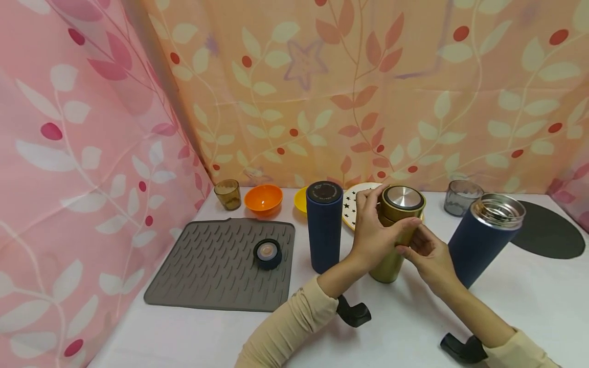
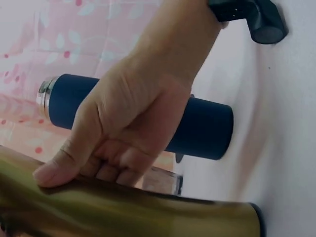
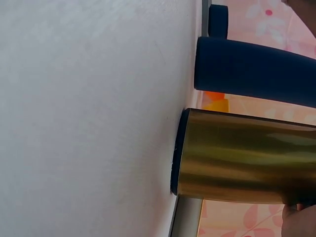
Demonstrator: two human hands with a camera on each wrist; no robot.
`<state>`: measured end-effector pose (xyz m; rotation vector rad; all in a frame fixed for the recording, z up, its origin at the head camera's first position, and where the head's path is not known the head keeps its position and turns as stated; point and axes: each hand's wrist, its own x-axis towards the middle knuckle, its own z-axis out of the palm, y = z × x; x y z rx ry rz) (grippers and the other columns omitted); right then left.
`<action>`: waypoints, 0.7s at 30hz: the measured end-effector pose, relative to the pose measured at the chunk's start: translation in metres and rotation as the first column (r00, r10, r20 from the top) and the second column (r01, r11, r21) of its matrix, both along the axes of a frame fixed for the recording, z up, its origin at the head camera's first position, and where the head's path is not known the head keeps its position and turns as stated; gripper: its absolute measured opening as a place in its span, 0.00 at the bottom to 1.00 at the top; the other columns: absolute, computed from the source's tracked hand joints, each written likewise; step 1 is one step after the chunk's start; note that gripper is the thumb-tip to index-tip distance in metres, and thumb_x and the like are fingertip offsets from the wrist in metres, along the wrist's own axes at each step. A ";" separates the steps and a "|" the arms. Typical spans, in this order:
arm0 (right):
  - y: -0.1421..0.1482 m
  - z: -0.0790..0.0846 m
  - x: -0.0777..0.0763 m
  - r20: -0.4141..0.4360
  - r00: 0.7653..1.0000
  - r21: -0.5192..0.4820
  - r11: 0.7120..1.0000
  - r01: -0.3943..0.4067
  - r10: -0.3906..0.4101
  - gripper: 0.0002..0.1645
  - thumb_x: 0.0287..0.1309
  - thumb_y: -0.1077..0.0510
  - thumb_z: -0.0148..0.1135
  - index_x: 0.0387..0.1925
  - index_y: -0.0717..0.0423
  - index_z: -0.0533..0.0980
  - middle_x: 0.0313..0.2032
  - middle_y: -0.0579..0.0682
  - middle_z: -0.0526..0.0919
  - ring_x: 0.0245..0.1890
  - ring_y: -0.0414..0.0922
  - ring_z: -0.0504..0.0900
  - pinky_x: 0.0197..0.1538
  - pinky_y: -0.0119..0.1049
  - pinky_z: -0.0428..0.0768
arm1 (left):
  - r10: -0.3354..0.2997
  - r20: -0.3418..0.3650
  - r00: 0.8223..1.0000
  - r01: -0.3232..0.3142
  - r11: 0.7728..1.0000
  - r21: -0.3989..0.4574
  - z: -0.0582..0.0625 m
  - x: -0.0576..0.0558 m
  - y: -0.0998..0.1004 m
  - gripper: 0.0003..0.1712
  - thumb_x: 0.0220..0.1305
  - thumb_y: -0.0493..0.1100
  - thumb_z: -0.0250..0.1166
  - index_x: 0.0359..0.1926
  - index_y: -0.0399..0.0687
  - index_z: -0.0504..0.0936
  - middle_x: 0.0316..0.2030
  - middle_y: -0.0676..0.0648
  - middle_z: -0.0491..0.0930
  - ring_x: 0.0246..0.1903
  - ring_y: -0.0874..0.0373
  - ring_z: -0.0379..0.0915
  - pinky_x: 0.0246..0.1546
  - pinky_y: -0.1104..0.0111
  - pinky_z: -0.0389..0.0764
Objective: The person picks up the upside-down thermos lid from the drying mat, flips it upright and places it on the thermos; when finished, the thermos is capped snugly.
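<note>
A gold thermos (image 1: 388, 266) stands on the white table with its steel-topped lid (image 1: 405, 197) on. My left hand (image 1: 374, 236) holds it round the upper part, thumb across the front just below the lid. Lower on the right side, my right hand (image 1: 430, 254) grips the body; the left wrist view shows that hand's thumb (image 2: 59, 170) along the gold wall and its other fingers curled. A navy thermos with a dark end upward (image 1: 324, 230) is left of the gold one. On the right is an uncapped navy thermos (image 1: 483, 243) with a steel rim.
A navy cap (image 1: 267, 254) lies on a grey drying mat (image 1: 207, 266) at left. Along the back are an amber glass (image 1: 228, 194), orange bowl (image 1: 264, 200), yellow bowl (image 1: 300, 201), star-patterned plate (image 1: 352, 199) and clear grey glass (image 1: 461, 198). A dark round mat (image 1: 549, 230) lies far right.
</note>
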<state>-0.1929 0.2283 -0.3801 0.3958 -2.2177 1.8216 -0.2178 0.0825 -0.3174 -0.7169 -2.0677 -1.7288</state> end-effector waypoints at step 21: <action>-0.001 0.000 -0.001 -0.050 0.998 0.057 0.998 0.029 -0.027 0.40 0.57 0.63 0.59 0.68 0.55 0.54 0.56 0.30 0.69 0.52 0.20 0.69 0.50 0.13 0.70 | -0.009 -0.004 1.000 0.009 0.999 0.051 0.000 -0.002 -0.002 0.40 0.44 0.45 0.75 0.58 0.49 0.65 0.51 0.52 0.73 0.46 0.67 0.70 0.45 0.77 0.74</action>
